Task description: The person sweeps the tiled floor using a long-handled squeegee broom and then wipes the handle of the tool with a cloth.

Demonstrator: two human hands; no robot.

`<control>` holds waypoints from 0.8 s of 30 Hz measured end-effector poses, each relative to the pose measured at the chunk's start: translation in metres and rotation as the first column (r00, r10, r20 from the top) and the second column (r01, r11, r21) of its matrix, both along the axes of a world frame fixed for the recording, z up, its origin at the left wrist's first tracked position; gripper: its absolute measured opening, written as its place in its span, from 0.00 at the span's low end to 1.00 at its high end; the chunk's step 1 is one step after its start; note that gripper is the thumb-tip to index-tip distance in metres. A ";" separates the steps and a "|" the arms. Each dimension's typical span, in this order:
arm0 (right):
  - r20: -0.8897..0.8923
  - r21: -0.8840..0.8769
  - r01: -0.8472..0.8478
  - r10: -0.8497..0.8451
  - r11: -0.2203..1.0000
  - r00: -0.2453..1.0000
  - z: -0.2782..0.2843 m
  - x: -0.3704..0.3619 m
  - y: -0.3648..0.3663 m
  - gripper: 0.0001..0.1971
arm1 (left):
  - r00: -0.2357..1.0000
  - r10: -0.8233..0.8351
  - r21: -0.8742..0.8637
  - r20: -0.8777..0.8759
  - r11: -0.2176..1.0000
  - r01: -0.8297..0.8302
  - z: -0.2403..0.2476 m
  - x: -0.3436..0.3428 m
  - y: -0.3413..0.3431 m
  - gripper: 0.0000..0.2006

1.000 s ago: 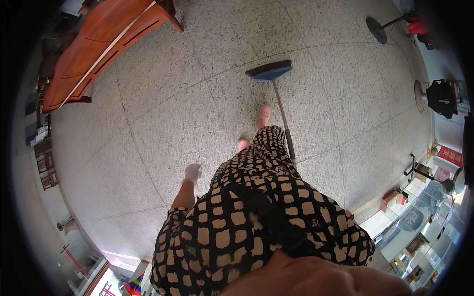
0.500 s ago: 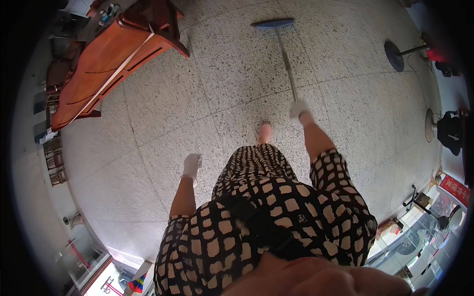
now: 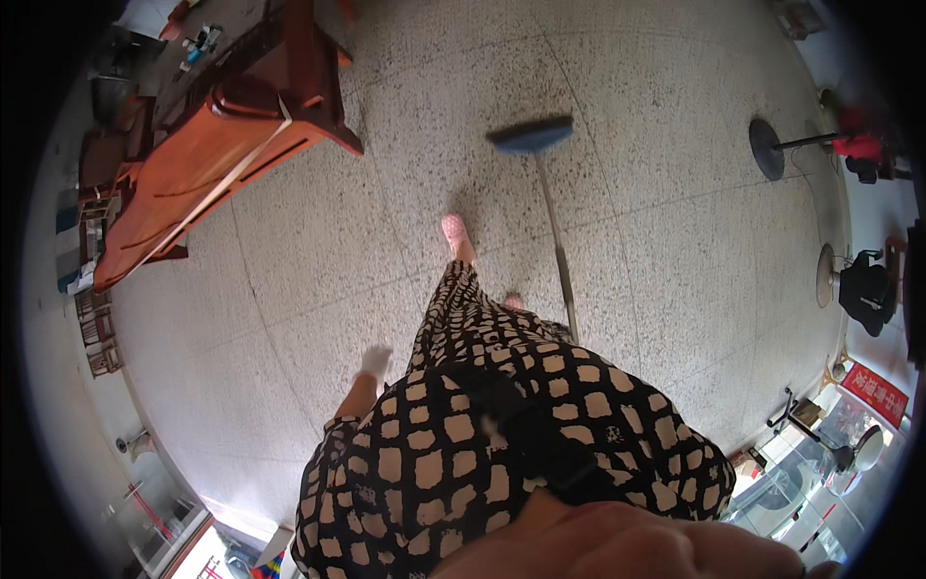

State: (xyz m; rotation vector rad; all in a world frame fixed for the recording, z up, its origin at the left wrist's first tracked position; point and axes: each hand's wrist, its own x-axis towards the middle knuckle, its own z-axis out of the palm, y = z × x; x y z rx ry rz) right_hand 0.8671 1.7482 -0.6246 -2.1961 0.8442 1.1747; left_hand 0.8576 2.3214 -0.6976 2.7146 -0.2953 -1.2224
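A broom with a wide blue head (image 3: 531,135) and a long grey handle (image 3: 558,241) stretches over the speckled floor ahead of me. The handle's near end disappears behind my patterned clothing, and my right hand is hidden there. My left hand (image 3: 376,362), in a whitish glove, hangs low beside my left thigh, away from the broom. Nothing shows in it, but motion smears its fingers. My foot in a pink shoe (image 3: 453,230) is stepped forward, left of the broom; part of another pink shoe (image 3: 514,302) shows at the hem.
A reddish-brown wooden bench (image 3: 207,174) with a pale strip along it stands at the far left. On the right are a dark round stand base (image 3: 766,150) with a pole, another round base (image 3: 826,276), and a black bag-like item (image 3: 866,294). A cable runs along the floor there.
The broom has come nearer to me, and my right hand has gone from sight behind my clothing. One foot has stepped forward on the left. My left hand has moved lower and nearer my body.
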 end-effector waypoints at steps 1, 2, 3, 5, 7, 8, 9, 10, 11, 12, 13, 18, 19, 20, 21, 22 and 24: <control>-0.093 0.062 0.011 -0.005 0.998 0.996 0.015 0.007 0.011 0.15 | 0.760 0.618 0.141 -0.201 0.786 -0.602 -0.070 -0.062 0.061 0.19; -0.117 0.038 0.034 -0.030 0.999 0.993 0.020 0.016 0.010 0.14 | 0.969 0.074 -0.011 -0.237 0.997 -0.079 -0.072 -0.048 0.072 0.20; -0.122 0.025 0.057 -0.054 0.998 0.991 0.019 0.033 0.012 0.14 | 0.852 0.253 0.294 -0.459 0.948 -0.122 -0.084 -0.021 0.072 0.18; -0.100 0.011 0.059 -0.058 0.998 0.993 0.016 0.081 0.023 0.13 | 0.923 0.155 0.171 -0.353 0.980 -0.099 -0.080 0.042 0.081 0.17; -0.061 0.030 0.039 -0.037 0.999 0.997 0.016 0.134 0.040 0.12 | 0.966 -0.253 0.029 0.055 0.967 0.252 -0.064 0.109 0.110 0.15; -0.035 -0.032 0.082 -0.083 0.996 0.996 0.005 0.143 0.036 0.12 | 0.997 -0.062 0.040 0.044 0.997 0.060 0.000 0.224 0.051 0.12; -0.005 -0.016 0.044 -0.044 0.999 0.999 0.000 0.173 0.045 0.12 | 0.804 0.579 -0.088 -0.137 0.801 -0.592 0.019 0.269 0.049 0.09; 0.022 -0.005 0.007 -0.007 1.000 1.000 -0.010 0.204 0.053 0.12 | 0.227 0.949 -0.227 -0.218 0.177 -0.958 0.032 0.316 0.044 0.07; 0.059 0.007 -0.046 0.046 0.999 0.997 -0.024 0.235 0.061 0.11 | 0.589 0.801 -0.225 -0.101 0.559 -0.798 0.043 0.360 0.051 0.08; 0.135 -0.012 -0.105 0.106 0.994 0.985 -0.047 0.269 0.062 0.11 | 0.898 0.419 -0.115 0.133 0.907 -0.405 0.051 0.420 0.048 0.10; 0.228 -0.061 -0.221 0.230 0.973 0.946 -0.066 0.301 0.062 0.11 | 0.936 0.037 0.029 0.350 0.998 -0.050 0.062 0.476 0.044 0.11; 0.211 0.008 -0.738 0.721 0.674 0.660 -0.053 0.579 0.069 0.11 | 0.759 0.637 -0.674 0.134 0.620 -0.401 0.120 0.635 -0.032 0.15; 0.266 0.101 -0.462 0.424 0.881 0.866 -0.094 0.595 0.016 0.11 | 0.809 0.569 -0.715 0.145 0.626 -0.312 0.148 0.677 -0.100 0.16; 0.322 0.186 -0.163 0.096 0.969 0.942 -0.129 0.605 -0.039 0.11 | 0.852 0.500 -0.756 0.156 0.616 -0.223 0.161 0.710 -0.154 0.17; 0.314 0.213 -0.140 0.068 0.967 0.947 -0.112 0.641 -0.009 0.10 | 0.840 0.479 -0.696 0.253 0.694 -0.186 0.157 0.710 -0.133 0.18; 0.329 0.111 -0.391 0.337 0.914 0.882 -0.094 0.659 0.014 0.08 | 0.832 0.439 -0.626 0.340 0.765 -0.148 0.148 0.710 -0.117 0.18; 0.286 -0.183 -0.738 0.754 0.649 0.592 -0.062 0.673 0.012 0.10 | 0.846 0.483 -0.535 0.226 0.787 -0.307 0.141 0.708 -0.112 0.20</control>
